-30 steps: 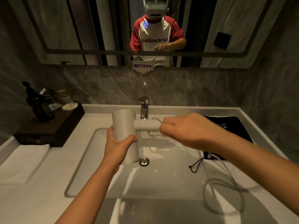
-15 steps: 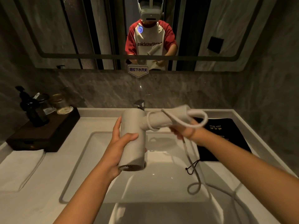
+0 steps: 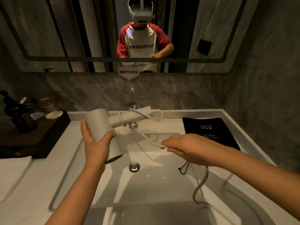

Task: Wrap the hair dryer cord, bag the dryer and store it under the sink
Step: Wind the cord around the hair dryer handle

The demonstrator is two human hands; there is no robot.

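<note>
Over the sink basin [image 3: 155,189] I hold a white hair dryer [image 3: 103,125] by its barrel in my left hand [image 3: 95,143], with the handle pointing right. Its white cord [image 3: 146,138] loops once around the handle and runs down to my right hand [image 3: 183,148], which pinches it. The rest of the cord hangs off the counter's right front. A black drawstring bag [image 3: 209,132] with gold lettering lies flat on the counter to the right of the basin.
A chrome faucet [image 3: 132,105] stands behind the dryer and a drain [image 3: 134,166] sits in the basin. On the left, a dark wooden tray [image 3: 32,138] carries a black pump bottle and jars, with a white towel [image 3: 13,176] in front. A mirror spans the wall.
My right hand left the dryer's handle, where it had laid a loop, and moved down and toward me, drawing the cord taut. The dryer stays in my left hand.
</note>
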